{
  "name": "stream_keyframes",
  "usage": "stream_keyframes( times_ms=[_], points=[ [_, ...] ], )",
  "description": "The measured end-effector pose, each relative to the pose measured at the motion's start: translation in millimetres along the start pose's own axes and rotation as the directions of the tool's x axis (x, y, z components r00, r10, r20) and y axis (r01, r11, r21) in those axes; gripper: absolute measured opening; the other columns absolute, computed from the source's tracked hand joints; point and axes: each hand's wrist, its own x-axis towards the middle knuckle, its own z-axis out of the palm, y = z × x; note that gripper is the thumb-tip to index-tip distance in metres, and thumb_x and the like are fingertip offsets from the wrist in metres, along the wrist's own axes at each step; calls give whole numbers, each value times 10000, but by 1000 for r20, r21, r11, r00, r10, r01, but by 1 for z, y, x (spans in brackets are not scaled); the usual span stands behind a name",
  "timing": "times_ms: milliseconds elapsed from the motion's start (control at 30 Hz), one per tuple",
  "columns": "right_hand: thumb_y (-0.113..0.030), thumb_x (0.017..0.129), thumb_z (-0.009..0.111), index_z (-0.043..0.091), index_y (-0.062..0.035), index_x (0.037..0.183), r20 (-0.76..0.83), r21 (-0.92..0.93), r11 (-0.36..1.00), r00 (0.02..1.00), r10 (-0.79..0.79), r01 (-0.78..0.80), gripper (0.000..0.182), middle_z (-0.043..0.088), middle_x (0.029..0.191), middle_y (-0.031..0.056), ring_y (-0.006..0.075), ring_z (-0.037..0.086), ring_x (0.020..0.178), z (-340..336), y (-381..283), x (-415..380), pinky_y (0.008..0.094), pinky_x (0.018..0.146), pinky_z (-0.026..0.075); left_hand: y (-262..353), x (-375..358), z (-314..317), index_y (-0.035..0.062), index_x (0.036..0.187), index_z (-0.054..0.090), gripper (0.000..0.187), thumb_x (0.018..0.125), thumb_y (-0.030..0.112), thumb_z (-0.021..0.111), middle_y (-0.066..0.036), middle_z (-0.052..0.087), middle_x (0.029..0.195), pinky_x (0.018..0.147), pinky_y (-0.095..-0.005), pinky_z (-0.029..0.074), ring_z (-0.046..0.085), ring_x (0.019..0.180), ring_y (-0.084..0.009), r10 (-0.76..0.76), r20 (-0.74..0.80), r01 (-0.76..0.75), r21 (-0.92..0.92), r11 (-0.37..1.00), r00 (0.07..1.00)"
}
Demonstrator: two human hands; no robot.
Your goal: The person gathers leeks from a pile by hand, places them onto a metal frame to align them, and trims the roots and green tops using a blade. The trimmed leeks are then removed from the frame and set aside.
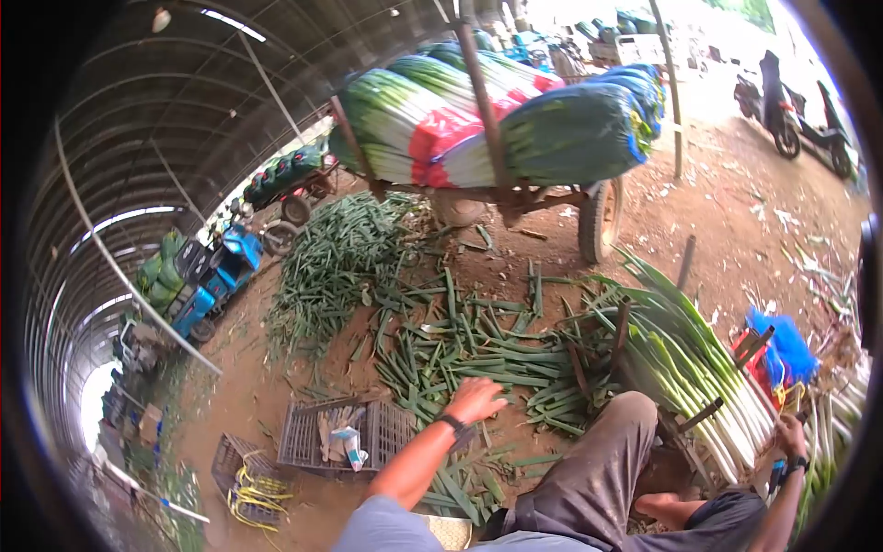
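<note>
My left hand (475, 400) reaches out over cut green leaf tops (478, 354) on the ground, fingers extended and nothing visible in them. A dark band circles its wrist. At the right, my right hand (789, 436) is closed beside the white root ends of a bundle of long green onions (699, 368); what it grips is too small to make out. The bundle lies slanted in a low rack with upright posts (704, 416), its green leaves pointing up and away. More green onions (828, 446) lie just past my right hand.
A cart (543, 195) loaded with wrapped onion bundles stands ahead. A leaf heap (336, 262), a plastic crate (391, 428) and yellow straps (256, 492) are at left. Blue and red bags (782, 348) lie at right. A blue three-wheeler (216, 276) and scooters (800, 124) stand farther off.
</note>
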Motion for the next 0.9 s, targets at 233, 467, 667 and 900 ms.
stream_keyframes(
  times_ms=[233,467,667,900],
  points=[
    [-254,958,605,561,-36,1310,136,286,943,982,134,-169,416,612,795,51,165,604,562,29,-82,-37,310,463,485,-98,-126,25,119,1280,626,544,817,390,719,-182,544,1292,1133,-612,245,457,1284,-374,-300,-248,343,154,927,921],
    [-359,993,584,545,-187,1300,50,387,919,997,65,-79,353,602,817,15,170,584,593,-12,-57,-45,335,459,456,-135,-173,75,142,1369,549,696,749,349,788,-181,414,1417,1139,-613,231,347,1372,-368,-448,-243,476,69,877,860],
    [-504,943,602,558,-204,1167,-117,328,902,935,335,-282,376,611,876,60,202,594,637,-32,-25,-131,347,500,467,-149,-180,111,150,1384,540,683,777,365,766,-193,369,1477,1162,-607,205,312,1406,-399,-496,-227,514,22,858,838],
    [-494,944,607,557,-196,1192,-147,340,874,898,414,-347,390,616,876,62,202,601,653,-19,-41,-162,344,509,474,-166,-194,136,141,1359,565,645,780,347,761,-180,369,1476,1194,-565,194,325,1398,-389,-473,-266,491,3,871,840]
  ],
)
